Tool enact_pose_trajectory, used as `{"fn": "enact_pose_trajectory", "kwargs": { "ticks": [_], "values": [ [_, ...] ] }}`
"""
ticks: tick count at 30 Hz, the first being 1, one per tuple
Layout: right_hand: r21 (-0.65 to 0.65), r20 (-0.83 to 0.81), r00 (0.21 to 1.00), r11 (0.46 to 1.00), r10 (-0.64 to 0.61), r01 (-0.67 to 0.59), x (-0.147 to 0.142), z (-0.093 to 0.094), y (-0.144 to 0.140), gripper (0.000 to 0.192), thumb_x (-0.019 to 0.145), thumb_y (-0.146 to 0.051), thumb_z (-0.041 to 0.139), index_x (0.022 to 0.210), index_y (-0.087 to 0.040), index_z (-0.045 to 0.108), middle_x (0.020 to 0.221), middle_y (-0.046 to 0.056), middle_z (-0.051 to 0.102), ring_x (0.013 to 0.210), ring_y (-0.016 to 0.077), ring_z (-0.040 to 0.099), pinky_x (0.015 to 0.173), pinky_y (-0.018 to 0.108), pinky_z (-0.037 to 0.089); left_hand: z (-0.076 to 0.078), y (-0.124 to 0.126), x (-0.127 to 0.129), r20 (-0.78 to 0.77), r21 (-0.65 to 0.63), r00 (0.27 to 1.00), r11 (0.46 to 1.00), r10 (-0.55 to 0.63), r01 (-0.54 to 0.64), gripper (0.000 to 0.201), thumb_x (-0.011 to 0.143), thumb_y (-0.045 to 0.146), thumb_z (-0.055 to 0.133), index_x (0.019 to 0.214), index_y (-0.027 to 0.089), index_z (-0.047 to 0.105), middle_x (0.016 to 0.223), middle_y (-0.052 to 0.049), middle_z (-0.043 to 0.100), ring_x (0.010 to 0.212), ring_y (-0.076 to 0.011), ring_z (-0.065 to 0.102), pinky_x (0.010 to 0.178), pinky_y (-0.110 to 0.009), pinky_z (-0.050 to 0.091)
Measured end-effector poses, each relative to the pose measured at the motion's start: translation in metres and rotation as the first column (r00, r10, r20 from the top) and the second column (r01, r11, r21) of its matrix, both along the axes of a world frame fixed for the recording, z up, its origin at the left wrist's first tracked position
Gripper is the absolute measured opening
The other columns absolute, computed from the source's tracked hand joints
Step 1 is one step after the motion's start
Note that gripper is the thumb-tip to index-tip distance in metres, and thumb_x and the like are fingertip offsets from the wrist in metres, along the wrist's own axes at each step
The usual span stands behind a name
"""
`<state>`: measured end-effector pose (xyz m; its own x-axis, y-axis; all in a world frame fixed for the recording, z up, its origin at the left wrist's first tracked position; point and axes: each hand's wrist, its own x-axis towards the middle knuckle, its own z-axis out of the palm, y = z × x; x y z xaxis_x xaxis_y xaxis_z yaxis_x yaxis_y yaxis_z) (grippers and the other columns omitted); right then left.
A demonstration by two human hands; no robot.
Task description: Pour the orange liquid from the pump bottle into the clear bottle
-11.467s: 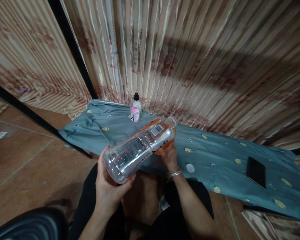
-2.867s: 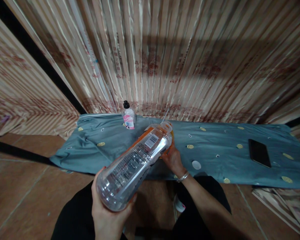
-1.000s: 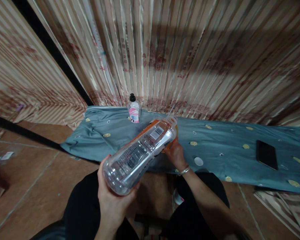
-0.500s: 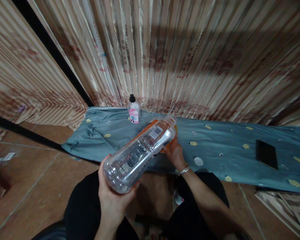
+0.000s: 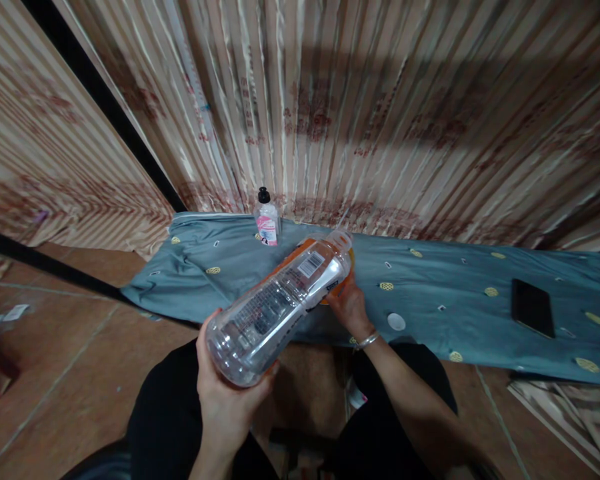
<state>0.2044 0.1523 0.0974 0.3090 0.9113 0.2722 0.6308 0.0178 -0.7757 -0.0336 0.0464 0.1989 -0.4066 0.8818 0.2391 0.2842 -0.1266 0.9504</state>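
My left hand (image 5: 230, 400) is wrapped round the base of a large clear plastic bottle (image 5: 275, 310). The bottle is tilted, its neck toward the upper right, with a printed label and a barcode facing me. Behind it shows an orange object (image 5: 347, 273), mostly hidden, so its kind is unclear. My right hand (image 5: 351, 308), with a silver bracelet at the wrist, grips that object close to the bottle's neck; several of its fingers are out of sight. A thin clear stick-like piece (image 5: 343, 217) juts past the neck.
A small clear bottle with a black cap and pink label (image 5: 267, 223) stands on the teal patterned cloth (image 5: 430, 293). Farther right lie a white disc (image 5: 396, 322) and a black phone (image 5: 532, 308). A striped curtain (image 5: 330, 100) hangs behind, and a black pole (image 5: 105, 107) slants at left.
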Motion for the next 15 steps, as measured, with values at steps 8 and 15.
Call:
{"fn": "enact_pose_trajectory", "kwargs": {
  "ticks": [8,15],
  "values": [
    [0.017,0.001,1.000,1.000,0.019,-0.019,0.0015,-0.0009,0.0003,0.089,0.084,-0.050,0.073,0.156,-0.008,0.043,0.131,0.023,0.075,0.119,0.0389,0.075,0.096,0.052,0.065,-0.0005,-0.0007,0.0000,0.001,-0.003,1.000,1.000,0.000,0.000,0.095,0.058,0.038,0.096,0.144,0.020,0.060,0.138,-0.011,0.069,0.123,-0.0306,0.071,0.108,-0.040,0.057],
    [0.015,0.008,1.000,1.000,0.017,-0.017,0.0001,-0.0010,0.0014,0.085,0.084,-0.044,0.072,0.157,-0.009,0.045,0.127,0.021,0.076,0.117,0.0395,0.076,0.093,0.050,0.066,-0.0011,-0.0006,-0.0007,-0.015,0.013,1.000,1.000,0.006,-0.006,0.095,0.058,0.039,0.097,0.143,0.020,0.061,0.138,-0.012,0.069,0.121,-0.0303,0.071,0.105,-0.039,0.058]
  ]
}}
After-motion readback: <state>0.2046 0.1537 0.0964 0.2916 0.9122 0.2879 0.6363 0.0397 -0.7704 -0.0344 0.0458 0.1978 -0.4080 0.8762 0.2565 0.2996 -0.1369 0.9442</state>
